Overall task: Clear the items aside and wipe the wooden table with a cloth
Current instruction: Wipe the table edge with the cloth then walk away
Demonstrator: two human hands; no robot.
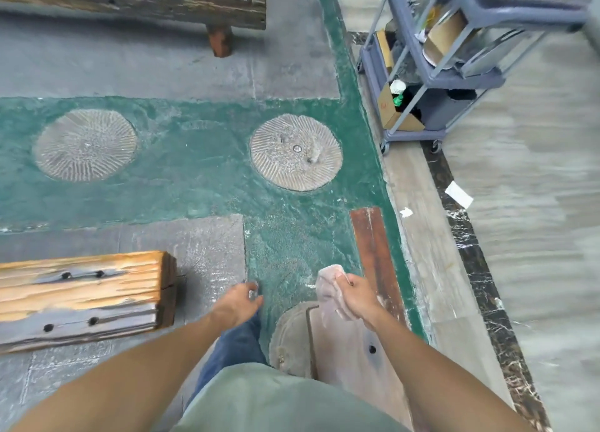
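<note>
My right hand [357,297] is closed around a crumpled pale pink cloth [329,290], held in the air above the green floor. To its left my left hand [242,301] hangs with the fingers curled and nothing visible in it. A thick rough wooden slab [81,297] juts in from the lower left, at the height of my left forearm. A second long wooden slab [136,0] on a reddish leg runs across the top left. No items lie on the visible part of either slab.
A blue-grey service cart [431,74] with boxes, a cup and bottles stands at the upper right on the pale floor. Two round grooved stone discs [295,152] are set in the green floor. A dark wood plank [373,246] and paper scraps [458,195] lie to the right.
</note>
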